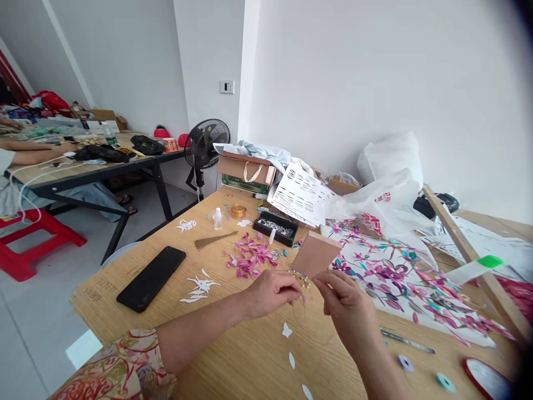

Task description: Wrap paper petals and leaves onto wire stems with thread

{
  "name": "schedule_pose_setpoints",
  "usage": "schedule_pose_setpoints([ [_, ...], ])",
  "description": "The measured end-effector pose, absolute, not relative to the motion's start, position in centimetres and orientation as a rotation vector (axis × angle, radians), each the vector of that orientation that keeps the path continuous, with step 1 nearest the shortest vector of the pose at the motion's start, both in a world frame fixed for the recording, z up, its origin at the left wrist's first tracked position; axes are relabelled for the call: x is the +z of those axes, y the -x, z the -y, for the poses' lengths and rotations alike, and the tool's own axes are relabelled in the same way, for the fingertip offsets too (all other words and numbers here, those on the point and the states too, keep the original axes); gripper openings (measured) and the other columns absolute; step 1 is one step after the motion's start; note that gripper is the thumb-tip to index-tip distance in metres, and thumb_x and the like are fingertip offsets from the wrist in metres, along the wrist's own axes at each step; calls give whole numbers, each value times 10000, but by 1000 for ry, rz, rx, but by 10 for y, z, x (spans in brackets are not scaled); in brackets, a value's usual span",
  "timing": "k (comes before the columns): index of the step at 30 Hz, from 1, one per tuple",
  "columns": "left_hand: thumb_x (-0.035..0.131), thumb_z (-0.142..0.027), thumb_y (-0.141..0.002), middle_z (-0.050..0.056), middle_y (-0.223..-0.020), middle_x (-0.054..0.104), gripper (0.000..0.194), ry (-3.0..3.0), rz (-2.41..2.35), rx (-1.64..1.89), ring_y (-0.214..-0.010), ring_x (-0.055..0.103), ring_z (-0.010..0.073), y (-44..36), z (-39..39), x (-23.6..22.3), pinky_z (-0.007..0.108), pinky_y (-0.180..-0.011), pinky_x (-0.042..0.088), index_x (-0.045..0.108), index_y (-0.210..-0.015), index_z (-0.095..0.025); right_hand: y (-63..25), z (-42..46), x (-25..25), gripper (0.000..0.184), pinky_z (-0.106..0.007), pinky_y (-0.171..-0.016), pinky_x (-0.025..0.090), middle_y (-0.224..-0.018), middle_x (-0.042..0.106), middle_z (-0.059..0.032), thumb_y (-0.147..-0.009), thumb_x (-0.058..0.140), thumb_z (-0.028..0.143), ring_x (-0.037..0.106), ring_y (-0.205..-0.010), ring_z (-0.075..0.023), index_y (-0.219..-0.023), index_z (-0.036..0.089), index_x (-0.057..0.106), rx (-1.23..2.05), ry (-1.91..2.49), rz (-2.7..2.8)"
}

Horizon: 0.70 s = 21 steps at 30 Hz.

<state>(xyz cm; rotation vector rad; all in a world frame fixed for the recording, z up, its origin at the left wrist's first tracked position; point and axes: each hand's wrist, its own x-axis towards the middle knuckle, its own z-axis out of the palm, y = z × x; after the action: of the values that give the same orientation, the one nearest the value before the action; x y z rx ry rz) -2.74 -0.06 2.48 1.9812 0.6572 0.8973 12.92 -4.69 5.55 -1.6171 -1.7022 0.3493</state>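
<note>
My left hand (pixel 270 293) is closed in a pinch above the wooden table, and a small pink petal (pixel 303 300) with thin wires hangs at its fingertips. A short way to the right, my right hand (pixel 343 297) also pinches with thumb and forefinger. Whatever is between those fingers is too fine to make out. Behind both hands a brown cardboard piece (pixel 316 254) stands tilted, with small pearl-like beads (pixel 306 278) at its lower edge. A pile of pink petals (pixel 252 256) lies beyond my left hand. White paper leaf shapes (pixel 291 360) lie nearer me.
A black phone (pixel 151 279) and white cutouts (pixel 200 289) lie on the left. Farther back are a small bottle (pixel 217 219) and a black box (pixel 275 228). Pink and teal flower sprays (pixel 395 266), a pen (pixel 407 340) and ribbon spools (pixel 405 363) occupy the right. Another person's arm (pixel 37 150) rests at the far-left table.
</note>
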Motion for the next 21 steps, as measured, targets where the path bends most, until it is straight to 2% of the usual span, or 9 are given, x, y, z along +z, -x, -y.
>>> schedule_pose_setpoints([
  [2, 517, -172, -736, 14, -632, 593, 105, -1711, -689, 880, -530, 515, 82, 28, 1, 25, 174, -491, 392, 612, -723, -129, -131, 42, 47, 292, -207, -373, 303, -415, 476, 37, -750, 445, 439, 409, -317, -89, -679, 191, 583, 592, 1624, 1531],
  [3, 524, -185, -729, 19, -630, 594, 101, -1600, -699, 881, -519, 510, 80, 28, 1, 25, 166, -459, 379, 602, -719, -122, -130, 40, 42, 306, -205, -357, 285, -379, 444, 49, -730, 463, 467, 397, -307, -91, -689, 188, 582, 677, 1624, 1449],
  [6, 536, -233, -720, 38, -636, 601, 131, -1383, -673, 883, -515, 512, 83, 29, 1, 28, 158, -413, 368, 571, -701, -108, -126, 37, 29, 349, -202, -348, 274, -477, 509, 26, -671, 512, 523, 405, -336, -83, -683, 181, 579, 790, 1583, 1319],
  [12, 551, -292, -705, 65, -756, 617, 180, -1178, -549, 794, -606, 601, 131, 29, 7, 35, 130, -340, 348, 511, -707, -117, -126, 35, 35, 316, -203, -406, 324, -498, 505, 21, -700, 502, 485, 443, -428, -101, -650, 186, 590, 639, 1596, 1424],
  [17, 577, -307, -675, 50, -694, 611, 208, -1183, -601, 701, -571, 602, 129, 27, 9, 33, 136, -339, 364, 520, -707, -110, -127, 32, 44, 253, -212, -481, 356, -537, 517, 11, -746, 481, 390, 466, -504, -116, -640, 191, 596, 444, 1496, 1621],
  [21, 582, -309, -671, 46, -671, 611, 210, -1188, -592, 687, -552, 599, 127, 27, 10, 35, 131, -317, 331, 511, -697, -113, -128, 28, 34, 234, -221, -474, 350, -574, 497, 12, -748, 494, 383, 443, -473, -103, -642, 195, 584, 515, 1430, 1600],
])
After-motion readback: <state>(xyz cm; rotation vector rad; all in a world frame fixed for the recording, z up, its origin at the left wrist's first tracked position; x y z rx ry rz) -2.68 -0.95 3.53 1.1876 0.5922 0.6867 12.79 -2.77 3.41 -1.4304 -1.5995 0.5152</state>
